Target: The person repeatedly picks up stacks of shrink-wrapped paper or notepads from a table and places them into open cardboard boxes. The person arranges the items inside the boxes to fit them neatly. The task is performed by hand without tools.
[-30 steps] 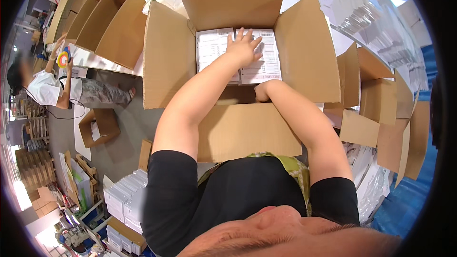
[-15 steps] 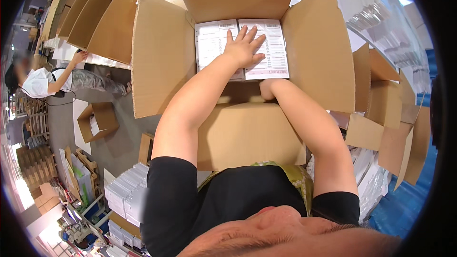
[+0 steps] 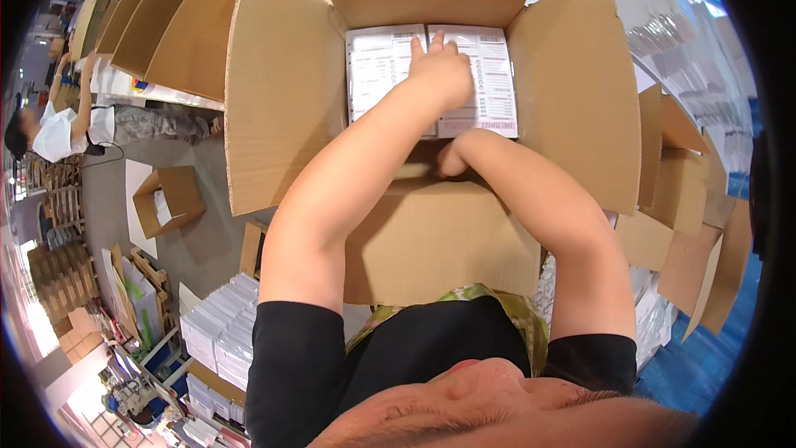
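An open cardboard box (image 3: 282, 108) stands in front of me with its flaps spread. Two stacks of printed white sheets, a left stack (image 3: 373, 75) and a right stack (image 3: 496, 83), lie side by side inside, a narrow gap between them. On top, near that gap, rests my left hand (image 3: 444, 75); two fingers stretch toward the far side and the others are partly bent under. My right hand (image 3: 453, 158) reaches down into the space between the stacks and the near flap (image 3: 439, 241). Its fingers are mostly hidden there, so what they touch cannot be seen.
Bundled white paper stacks (image 3: 224, 319) stand at my lower left, and wrapped stacks (image 3: 655, 17) at the far right. Empty cartons (image 3: 676, 174) sit on the right. A small open box (image 3: 170, 203) is on the floor, and a co-worker (image 3: 70, 133) is at the left.
My left hand has gone from spread flat to partly bent, shifting slightly right. My right hand has moved a little left and deeper into the near gap. The co-worker's arms have moved farther away.
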